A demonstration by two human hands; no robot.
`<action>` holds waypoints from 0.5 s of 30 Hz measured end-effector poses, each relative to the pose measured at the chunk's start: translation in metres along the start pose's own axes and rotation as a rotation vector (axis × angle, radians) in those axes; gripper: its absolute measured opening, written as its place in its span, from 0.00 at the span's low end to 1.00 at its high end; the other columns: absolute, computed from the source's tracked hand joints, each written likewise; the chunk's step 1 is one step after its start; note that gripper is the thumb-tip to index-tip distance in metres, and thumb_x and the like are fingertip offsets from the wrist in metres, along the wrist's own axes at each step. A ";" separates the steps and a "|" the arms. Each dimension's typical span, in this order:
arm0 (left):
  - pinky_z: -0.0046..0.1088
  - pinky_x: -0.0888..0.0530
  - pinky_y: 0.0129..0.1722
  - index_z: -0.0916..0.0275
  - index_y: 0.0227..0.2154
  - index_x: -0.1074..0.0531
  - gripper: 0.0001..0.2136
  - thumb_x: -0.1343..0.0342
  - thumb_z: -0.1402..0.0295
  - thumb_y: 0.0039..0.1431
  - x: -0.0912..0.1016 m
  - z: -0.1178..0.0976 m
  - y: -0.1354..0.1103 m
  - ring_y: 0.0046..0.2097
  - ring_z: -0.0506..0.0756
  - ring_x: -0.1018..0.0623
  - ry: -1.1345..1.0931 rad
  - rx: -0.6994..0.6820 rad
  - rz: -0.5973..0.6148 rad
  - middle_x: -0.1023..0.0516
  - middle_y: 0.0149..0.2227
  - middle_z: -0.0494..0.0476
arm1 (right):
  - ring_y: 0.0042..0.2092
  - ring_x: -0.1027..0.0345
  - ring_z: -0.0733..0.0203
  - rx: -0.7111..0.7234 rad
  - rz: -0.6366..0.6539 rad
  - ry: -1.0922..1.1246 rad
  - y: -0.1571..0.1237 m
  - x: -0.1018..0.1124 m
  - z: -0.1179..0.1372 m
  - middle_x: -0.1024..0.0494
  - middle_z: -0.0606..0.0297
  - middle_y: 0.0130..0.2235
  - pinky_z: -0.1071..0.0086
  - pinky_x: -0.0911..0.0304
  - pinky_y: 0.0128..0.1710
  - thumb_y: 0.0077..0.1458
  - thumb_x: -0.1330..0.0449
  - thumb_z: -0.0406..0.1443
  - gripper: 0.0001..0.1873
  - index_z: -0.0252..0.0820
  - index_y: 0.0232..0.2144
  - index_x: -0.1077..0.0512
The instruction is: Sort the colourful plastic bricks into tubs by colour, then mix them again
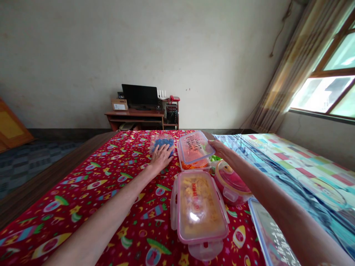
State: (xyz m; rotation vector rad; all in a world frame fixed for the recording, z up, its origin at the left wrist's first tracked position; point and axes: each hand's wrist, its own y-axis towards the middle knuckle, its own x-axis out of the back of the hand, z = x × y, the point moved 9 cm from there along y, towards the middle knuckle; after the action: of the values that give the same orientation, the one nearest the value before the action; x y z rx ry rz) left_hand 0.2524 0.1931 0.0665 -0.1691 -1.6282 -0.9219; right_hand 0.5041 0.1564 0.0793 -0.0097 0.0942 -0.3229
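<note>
My left hand [161, 158] lies over a clear plastic container [153, 140] of blue pieces [163, 142], fingers spread and touching them or just above. What the blue pieces are, I cannot make out. At its right edge, a clear lid [195, 147] with blue trim and dark writing is pinched in my right hand [217, 146]. The lid is tilted over an open container [194, 168] with orange-red pieces inside, partly hidden by it. Nearer to me sits a pink-rimmed food container [201, 207], its lid on, with yellowish contents showing through.
Right of these stand a round pink lidded container [231, 181] and some green pieces [215, 158]. Another blue-edged lid [270, 232] with white writing lies partly under my right forearm. A patterned red cloth [91, 207] is spread beneath. Beyond is a desk [135, 113] with a monitor [140, 96].
</note>
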 end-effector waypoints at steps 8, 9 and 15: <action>0.48 0.45 0.63 0.57 0.55 0.33 0.21 0.48 0.70 0.57 0.004 -0.005 0.003 0.60 0.63 0.32 -0.129 -0.027 -0.029 0.29 0.58 0.62 | 0.20 0.34 0.65 -0.072 -0.063 0.097 -0.002 -0.005 0.009 0.30 0.68 0.17 0.73 0.33 0.22 0.57 0.48 0.27 0.09 0.39 0.25 0.33; 0.49 0.45 0.63 0.58 0.55 0.33 0.21 0.48 0.70 0.57 0.003 -0.005 0.004 0.60 0.63 0.32 -0.124 -0.032 -0.028 0.29 0.58 0.63 | 0.20 0.34 0.65 -0.080 -0.067 0.100 -0.001 -0.005 0.008 0.31 0.68 0.16 0.73 0.34 0.22 0.57 0.47 0.27 0.09 0.39 0.25 0.33; 0.52 0.50 0.64 0.58 0.55 0.33 0.21 0.48 0.68 0.57 -0.001 0.002 0.004 0.62 0.63 0.34 -0.133 -0.102 -0.054 0.29 0.57 0.63 | 0.19 0.35 0.66 -0.095 -0.060 0.066 0.003 -0.006 -0.003 0.34 0.70 0.15 0.75 0.35 0.21 0.54 0.44 0.28 0.10 0.40 0.22 0.35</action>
State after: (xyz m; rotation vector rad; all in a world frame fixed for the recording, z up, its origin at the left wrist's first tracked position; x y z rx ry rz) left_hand 0.2533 0.1976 0.0670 -0.2626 -1.7162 -1.0552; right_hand 0.4990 0.1615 0.0766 -0.0960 0.1747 -0.3785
